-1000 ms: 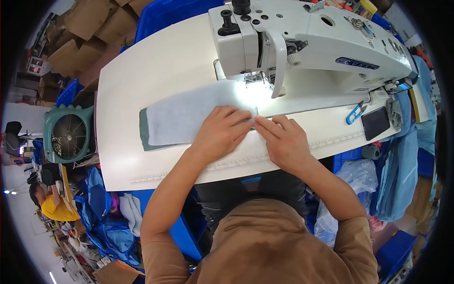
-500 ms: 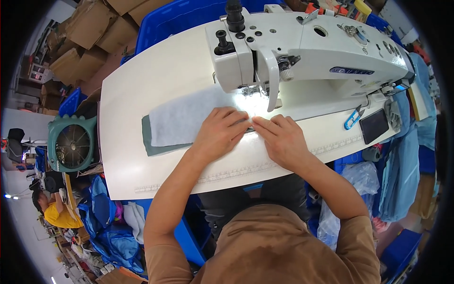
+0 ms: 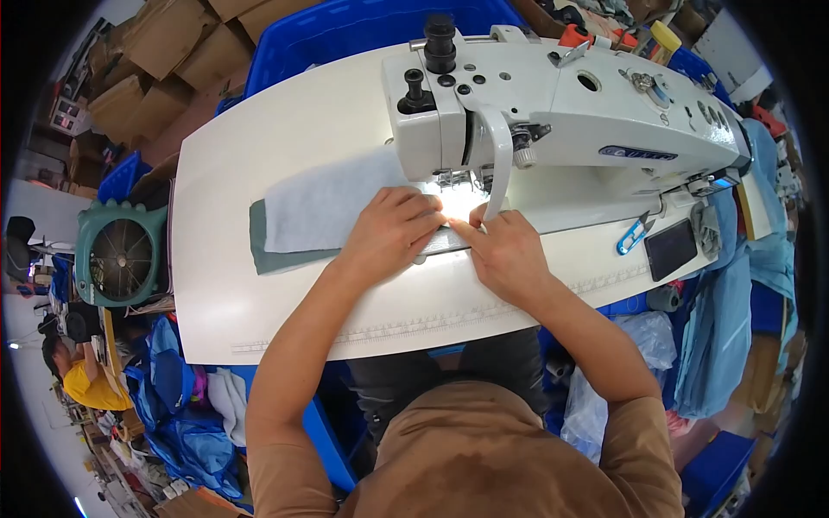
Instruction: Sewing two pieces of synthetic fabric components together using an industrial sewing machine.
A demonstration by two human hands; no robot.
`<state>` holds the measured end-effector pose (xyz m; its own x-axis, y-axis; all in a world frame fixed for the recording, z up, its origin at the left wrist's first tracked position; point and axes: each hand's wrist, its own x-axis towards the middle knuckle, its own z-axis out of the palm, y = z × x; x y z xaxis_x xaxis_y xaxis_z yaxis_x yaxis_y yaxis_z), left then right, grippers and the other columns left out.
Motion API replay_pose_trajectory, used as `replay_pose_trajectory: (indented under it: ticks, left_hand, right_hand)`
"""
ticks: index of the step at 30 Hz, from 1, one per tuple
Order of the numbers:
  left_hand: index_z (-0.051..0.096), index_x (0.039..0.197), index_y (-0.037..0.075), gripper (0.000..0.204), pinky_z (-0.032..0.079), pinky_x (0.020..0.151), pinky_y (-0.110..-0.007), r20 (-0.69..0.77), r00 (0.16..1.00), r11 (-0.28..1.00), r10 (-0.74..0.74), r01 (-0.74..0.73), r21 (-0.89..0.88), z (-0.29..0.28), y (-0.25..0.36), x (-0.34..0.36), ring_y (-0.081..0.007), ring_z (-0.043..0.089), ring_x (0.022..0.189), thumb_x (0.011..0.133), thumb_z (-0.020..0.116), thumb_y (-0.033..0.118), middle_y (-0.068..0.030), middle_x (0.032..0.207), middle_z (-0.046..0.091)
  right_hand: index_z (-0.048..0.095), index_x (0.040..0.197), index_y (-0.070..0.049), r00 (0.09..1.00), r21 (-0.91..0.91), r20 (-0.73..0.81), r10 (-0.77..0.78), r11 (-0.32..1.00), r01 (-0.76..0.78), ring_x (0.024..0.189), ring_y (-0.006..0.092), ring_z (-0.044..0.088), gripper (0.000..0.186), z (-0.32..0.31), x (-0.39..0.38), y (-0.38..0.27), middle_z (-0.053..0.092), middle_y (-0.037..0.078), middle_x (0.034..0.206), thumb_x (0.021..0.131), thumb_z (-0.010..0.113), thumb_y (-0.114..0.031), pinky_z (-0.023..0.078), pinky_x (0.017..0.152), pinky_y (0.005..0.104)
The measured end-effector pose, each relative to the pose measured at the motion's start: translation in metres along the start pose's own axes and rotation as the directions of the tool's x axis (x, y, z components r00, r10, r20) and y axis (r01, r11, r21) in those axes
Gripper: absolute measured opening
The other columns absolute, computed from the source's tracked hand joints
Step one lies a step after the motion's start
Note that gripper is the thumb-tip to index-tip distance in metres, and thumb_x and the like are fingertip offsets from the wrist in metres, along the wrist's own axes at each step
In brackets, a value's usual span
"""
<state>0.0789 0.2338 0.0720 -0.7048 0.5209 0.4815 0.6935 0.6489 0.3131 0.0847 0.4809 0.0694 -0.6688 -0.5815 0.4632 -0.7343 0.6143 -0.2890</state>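
My left hand (image 3: 395, 231) presses a pale grey-white felt piece (image 3: 328, 186) and the green-grey fabric (image 3: 283, 261) under it, fingers bent together near the lit needle area of the white sewing machine (image 3: 553, 129). My right hand (image 3: 509, 255) is beside it with index finger angled to the fabric edge at the presser foot (image 3: 453, 186) and other fingers curled, apparently pinching the edge; glare hides the fingertips' detail. Both forearms come from the lower edge.
A clear ruler (image 3: 389, 328) lies along the white table's front edge (image 3: 211, 345). Blue snips (image 3: 632, 237) and a black phone (image 3: 669, 250) sit at right. A green fan (image 3: 117, 259), blue bin (image 3: 294, 34), cardboard boxes (image 3: 147, 60) and a co-worker in yellow (image 3: 95, 380) surround the table.
Both hands have moved closer to the presser foot with the fabric, and my right fingers have curled more. The view has shifted slightly, so the machine appears lower.
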Motion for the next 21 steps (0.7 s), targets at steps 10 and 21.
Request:
replay_pose_trajectory:
  ticks: [10,21]
  left_hand:
    - [0.083,0.109,0.013,0.023,0.054,0.102,-0.042,0.000,1.000,1.000,-0.003,0.003,0.006,-0.001,-0.018,0.006,-0.0260,0.069,0.116,0.086,0.084,0.011,-0.0006,0.122,0.077]
    - [0.082,0.106,0.011,0.018,0.053,0.103,-0.041,-0.001,1.000,1.000,-0.002,0.002,0.004,-0.004,-0.033,0.012,-0.0257,0.069,0.116,0.087,0.084,0.010,-0.0012,0.120,0.079]
  right_hand:
    - [0.078,0.098,-0.005,0.999,-0.052,0.045,-0.018,0.998,0.021,0.091,0.0326,0.067,0.017,0.009,0.010,0.013,0.069,0.012,0.080,0.083,0.070,-0.002,0.052,0.076,0.0443]
    - [0.080,0.107,-0.004,0.997,-0.141,0.070,-0.034,0.989,0.043,0.099,0.0354,0.069,0.030,0.022,0.015,0.022,0.071,0.016,0.080,0.079,0.070,-0.004,0.052,0.076,0.0445]
